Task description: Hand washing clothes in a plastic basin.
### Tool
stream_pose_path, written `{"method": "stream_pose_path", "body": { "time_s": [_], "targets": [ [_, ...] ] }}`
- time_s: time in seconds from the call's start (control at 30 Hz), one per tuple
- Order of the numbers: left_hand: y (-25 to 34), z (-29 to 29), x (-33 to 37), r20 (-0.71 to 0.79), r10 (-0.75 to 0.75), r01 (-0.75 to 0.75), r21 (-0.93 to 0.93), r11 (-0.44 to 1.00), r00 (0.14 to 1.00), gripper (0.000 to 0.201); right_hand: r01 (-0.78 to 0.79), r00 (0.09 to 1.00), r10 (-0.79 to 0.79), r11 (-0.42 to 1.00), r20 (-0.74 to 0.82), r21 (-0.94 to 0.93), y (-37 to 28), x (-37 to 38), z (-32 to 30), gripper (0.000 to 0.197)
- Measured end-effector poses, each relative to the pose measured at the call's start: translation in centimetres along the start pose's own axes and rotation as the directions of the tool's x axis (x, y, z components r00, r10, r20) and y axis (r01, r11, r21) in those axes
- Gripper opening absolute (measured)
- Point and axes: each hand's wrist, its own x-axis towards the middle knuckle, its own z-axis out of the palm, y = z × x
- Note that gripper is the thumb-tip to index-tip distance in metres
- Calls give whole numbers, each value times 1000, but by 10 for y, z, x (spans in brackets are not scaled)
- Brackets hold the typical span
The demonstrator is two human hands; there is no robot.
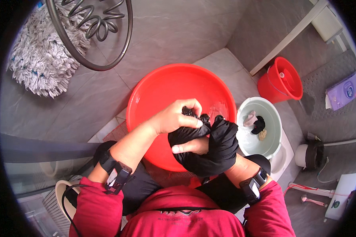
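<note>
A bunched-up black garment [219, 148] hangs over the near right part of a large red basin [140, 89]. My left hand [178, 116] grips one end of it, with fingers and thumb curled round the fabric. Wrapped by the same garment is my right hand [192, 146]; its thumb and part of the palm show below my left hand, while the cloth covers the other fingers. The garment drapes over my right wrist. What kind of garment it is, I cannot tell. The basin holds some water, with a pale, clear patch near its right side.
To the right stands a pale green basin [244, 138] with small black, pink and beige cloths. Behind it is a red bucket [272, 89]. A mop head [47, 51] and a coiled hose [99, 27] hang at upper left. A purple tissue pack [344, 93] is at the right wall.
</note>
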Motion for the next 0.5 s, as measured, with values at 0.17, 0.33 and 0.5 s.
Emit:
{"method": "stream_pose_path", "body": {
  "time_s": [0.17, 0.33, 0.5],
  "targets": [
    [-27, 7, 4, -147, -68, 81, 80, 994, 987, 16, 5, 997, -41, 869, -61, -496, 20, 22, -2, 19],
    [-54, 14, 9, -250, -76, 142, 256, 956, 965, 15, -214, 974, 114, 738, -195, -640, 30, 31, -4, 18],
    [-67, 17, 6, -387, -28, 229, 484, 845, 922, 13, -226, 974, 165, 780, -157, -583, 31, 33, 1, 23]
  ]
}}
